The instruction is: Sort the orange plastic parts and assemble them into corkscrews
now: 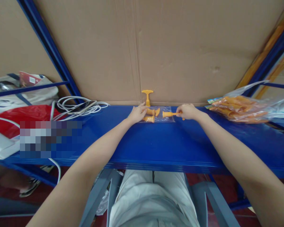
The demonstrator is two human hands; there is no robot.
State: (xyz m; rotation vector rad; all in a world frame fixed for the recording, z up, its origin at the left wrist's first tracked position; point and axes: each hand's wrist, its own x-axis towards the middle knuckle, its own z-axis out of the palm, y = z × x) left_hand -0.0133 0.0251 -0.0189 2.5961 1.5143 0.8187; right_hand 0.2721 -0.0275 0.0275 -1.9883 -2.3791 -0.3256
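Observation:
My right hand is closed in a pinch on the handle end of an orange-yellow plastic toy piece, whose flared end points left over a clear plastic bag. Across the bag's left part lies my left hand, fingers stretched out and touching it. Beside those fingers are an orange plastic piece with a flared tip and a shorter orange piece. Whether these are inside the bag or on top, I cannot tell. A T-shaped yellow plastic piece stands just behind, near the cardboard.
A tall cardboard sheet backs the blue tabletop. Clear bags of orange pieces lie at the right. Coiled white cables, a red bag and a canvas bag crowd the left. Another person's foot shows below.

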